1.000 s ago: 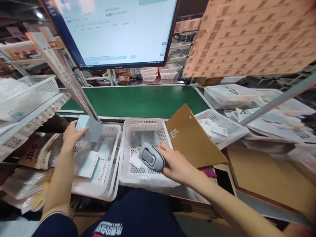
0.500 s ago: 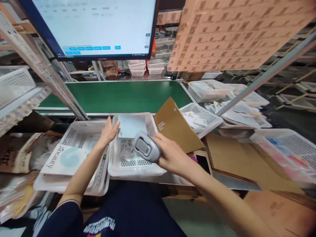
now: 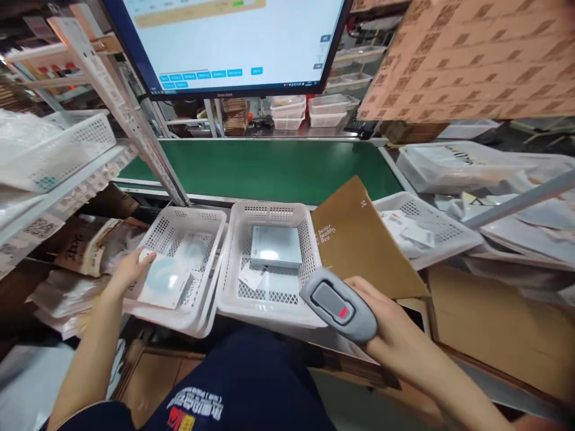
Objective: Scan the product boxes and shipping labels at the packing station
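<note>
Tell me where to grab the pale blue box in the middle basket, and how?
Best, I think, by its near and far sides, coming straight down from above. The pale blue box lies flat, broad face up, inside the white plastic basket, whose walls stand all around it. Its near side looks deep enough to pinch, and mesh floor shows in front.
</note>
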`<action>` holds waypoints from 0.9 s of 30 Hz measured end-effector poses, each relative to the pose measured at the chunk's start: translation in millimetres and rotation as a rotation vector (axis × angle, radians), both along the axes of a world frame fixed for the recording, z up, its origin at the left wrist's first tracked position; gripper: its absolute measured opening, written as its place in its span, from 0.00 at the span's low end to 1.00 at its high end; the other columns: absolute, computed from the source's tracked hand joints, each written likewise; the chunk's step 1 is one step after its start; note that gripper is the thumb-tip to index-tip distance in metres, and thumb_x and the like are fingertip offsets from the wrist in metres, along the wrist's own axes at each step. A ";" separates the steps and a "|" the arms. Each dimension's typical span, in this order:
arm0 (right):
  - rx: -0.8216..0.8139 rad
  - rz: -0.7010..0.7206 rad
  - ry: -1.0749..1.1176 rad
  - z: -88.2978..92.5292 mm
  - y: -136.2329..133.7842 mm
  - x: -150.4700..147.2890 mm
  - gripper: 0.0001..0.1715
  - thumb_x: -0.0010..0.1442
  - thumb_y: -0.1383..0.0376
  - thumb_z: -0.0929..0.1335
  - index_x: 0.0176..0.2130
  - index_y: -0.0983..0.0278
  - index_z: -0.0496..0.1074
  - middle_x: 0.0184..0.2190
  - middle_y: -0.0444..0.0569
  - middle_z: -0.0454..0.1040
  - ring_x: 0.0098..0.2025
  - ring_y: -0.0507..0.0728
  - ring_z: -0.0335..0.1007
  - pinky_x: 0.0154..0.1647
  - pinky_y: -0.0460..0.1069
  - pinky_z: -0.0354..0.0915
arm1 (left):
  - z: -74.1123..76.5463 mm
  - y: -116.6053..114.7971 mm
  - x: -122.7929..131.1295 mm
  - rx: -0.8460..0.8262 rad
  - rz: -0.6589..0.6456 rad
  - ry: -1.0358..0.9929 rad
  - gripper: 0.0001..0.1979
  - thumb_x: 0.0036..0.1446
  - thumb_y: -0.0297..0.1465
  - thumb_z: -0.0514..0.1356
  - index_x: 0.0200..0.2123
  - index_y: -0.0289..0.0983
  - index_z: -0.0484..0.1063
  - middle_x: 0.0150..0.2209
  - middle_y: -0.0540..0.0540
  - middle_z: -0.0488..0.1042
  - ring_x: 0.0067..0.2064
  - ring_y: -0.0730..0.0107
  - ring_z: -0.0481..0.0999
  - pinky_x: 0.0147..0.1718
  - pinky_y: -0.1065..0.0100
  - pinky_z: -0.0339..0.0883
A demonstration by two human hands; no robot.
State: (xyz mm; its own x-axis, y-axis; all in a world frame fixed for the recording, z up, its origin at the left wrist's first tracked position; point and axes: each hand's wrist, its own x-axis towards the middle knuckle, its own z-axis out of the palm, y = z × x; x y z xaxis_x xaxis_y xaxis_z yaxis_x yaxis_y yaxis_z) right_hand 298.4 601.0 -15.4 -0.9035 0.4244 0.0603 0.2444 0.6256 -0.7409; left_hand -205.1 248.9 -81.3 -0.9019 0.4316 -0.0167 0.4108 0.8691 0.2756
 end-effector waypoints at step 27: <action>-0.361 0.255 -0.276 114.5 -12.5 -70.2 0.21 0.54 0.60 0.79 0.47 0.65 0.84 0.44 0.46 0.85 0.47 0.62 0.80 0.44 0.47 0.74 | 35.1 112.4 148.2 0.590 -1.586 0.864 0.22 0.56 0.12 0.71 0.48 0.39 0.76 0.49 0.48 0.75 0.66 0.62 0.78 0.83 0.49 0.51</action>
